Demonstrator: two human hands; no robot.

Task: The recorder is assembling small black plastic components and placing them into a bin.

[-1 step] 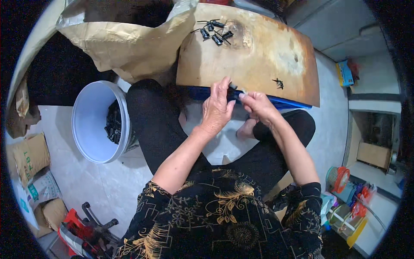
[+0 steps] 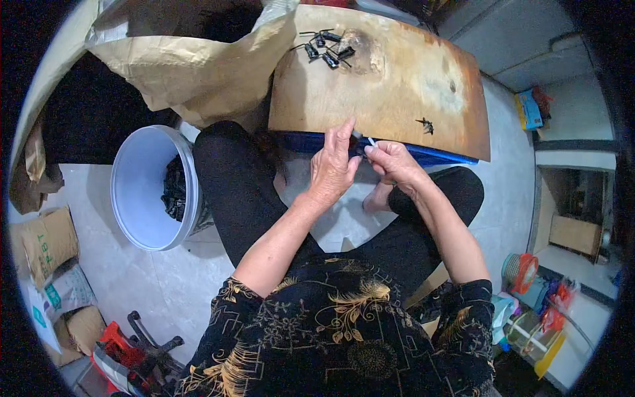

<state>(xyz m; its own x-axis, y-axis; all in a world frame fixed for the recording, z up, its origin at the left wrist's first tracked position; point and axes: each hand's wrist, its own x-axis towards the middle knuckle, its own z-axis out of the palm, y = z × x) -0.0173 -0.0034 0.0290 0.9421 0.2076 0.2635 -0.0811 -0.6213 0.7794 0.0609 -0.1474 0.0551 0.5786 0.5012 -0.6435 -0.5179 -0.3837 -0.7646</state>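
My left hand [image 2: 333, 161] is closed around a small dark plastic part [image 2: 358, 137], held over the near edge of a worn wooden board [image 2: 390, 92]. Close beside it, my right hand [image 2: 395, 161] pinches a thin, pale stick-like piece [image 2: 372, 141] whose tip points at the dark part. Fingers hide most of both items, so I cannot tell whether they touch. Several black plastic parts with thin prongs [image 2: 331, 60] lie at the board's far left. A few tiny dark bits [image 2: 426, 126] rest near its right front.
The board lies over a blue container [image 2: 423, 157] between my knees. On my left stands a white bucket [image 2: 135, 228] with black parts [image 2: 174, 192] inside. Behind it a large brown paper sack [image 2: 192, 73] gapes. Packed bags [image 2: 49, 241] and a red-black object [image 2: 129, 351] sit lower left.
The pale tip in my right hand shows a little more. Both hands stay almost where they were.
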